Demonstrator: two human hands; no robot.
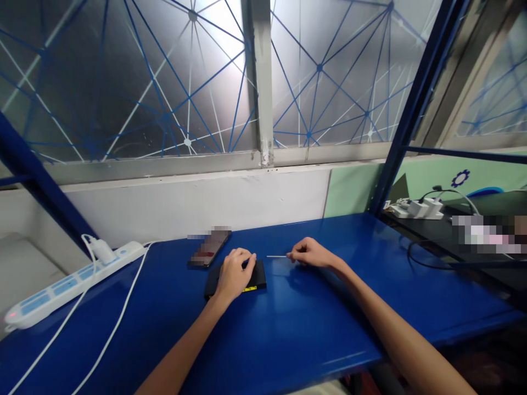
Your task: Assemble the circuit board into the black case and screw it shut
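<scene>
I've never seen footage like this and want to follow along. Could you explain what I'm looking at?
There is no machine here: a person works with two bare hands. The single picture comes from a camera worn on their head, looking forward and down. In front is a blue table. The left hand rests over a flat black box with some yellow on its edge. The right hand has a thin rod in its grip, its free end pointing toward the box. Beyond the left hand lies a phone, and farther left a white power strip.
</scene>
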